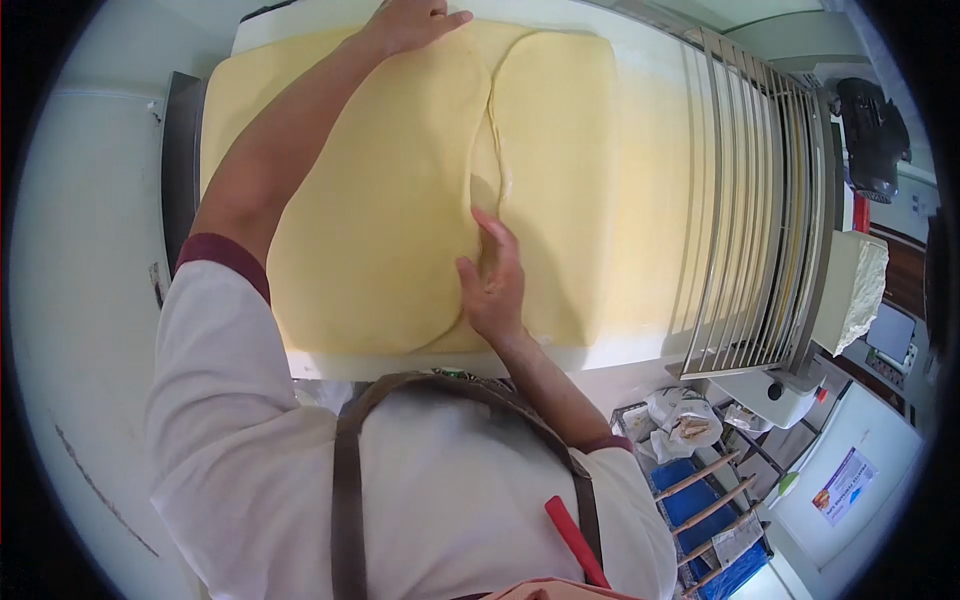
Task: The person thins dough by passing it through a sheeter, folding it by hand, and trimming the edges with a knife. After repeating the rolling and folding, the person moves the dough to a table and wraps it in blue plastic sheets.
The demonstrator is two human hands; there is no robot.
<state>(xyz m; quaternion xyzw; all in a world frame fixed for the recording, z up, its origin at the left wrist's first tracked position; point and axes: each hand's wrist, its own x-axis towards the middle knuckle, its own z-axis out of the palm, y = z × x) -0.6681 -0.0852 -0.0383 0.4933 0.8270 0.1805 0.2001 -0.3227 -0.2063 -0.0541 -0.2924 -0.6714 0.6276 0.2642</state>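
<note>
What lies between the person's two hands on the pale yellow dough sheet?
Head view: only the folded pale yellow dough sheet, its seam running from near the left hand to the right hand.

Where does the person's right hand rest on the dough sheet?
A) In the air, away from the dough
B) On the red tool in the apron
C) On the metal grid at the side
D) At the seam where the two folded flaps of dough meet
D: the right hand presses flat on the dough sheet beside the seam between the two flaps.

We wear a white jacket (250,450) with dark red cuffs (225,262). Brown apron straps (347,480) cross it. A red pen (575,540) sticks out.
</note>
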